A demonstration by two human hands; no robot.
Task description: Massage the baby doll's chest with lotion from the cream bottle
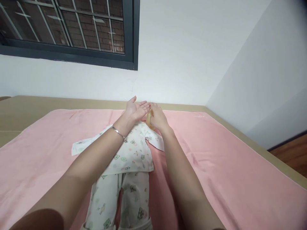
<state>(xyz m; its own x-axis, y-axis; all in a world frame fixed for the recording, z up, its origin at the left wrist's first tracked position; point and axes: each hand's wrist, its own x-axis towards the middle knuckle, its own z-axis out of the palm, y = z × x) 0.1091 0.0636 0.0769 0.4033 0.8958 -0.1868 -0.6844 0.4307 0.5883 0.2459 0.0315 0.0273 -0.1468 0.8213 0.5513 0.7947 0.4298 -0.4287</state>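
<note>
My left hand (137,110) is palm up with its fingers stretched out, and a bracelet (119,134) circles that wrist. Beside it, my right hand (158,117) wraps round a small yellowish bottle (149,120), whose top is close to my left fingertips. Below both hands lies a white printed long-sleeved top (136,153), its neck end hidden behind the hands. Matching printed trousers (134,195) continue from the hem toward me. Whether a doll or baby is inside the clothes I cannot tell.
A pink blanket (223,166) covers most of the tan surface (33,103) under the clothes. A white wall (179,57) rises at the far edge, with a dark-framed barred window (130,35) at upper left. Brown wood (291,151) shows at the right edge.
</note>
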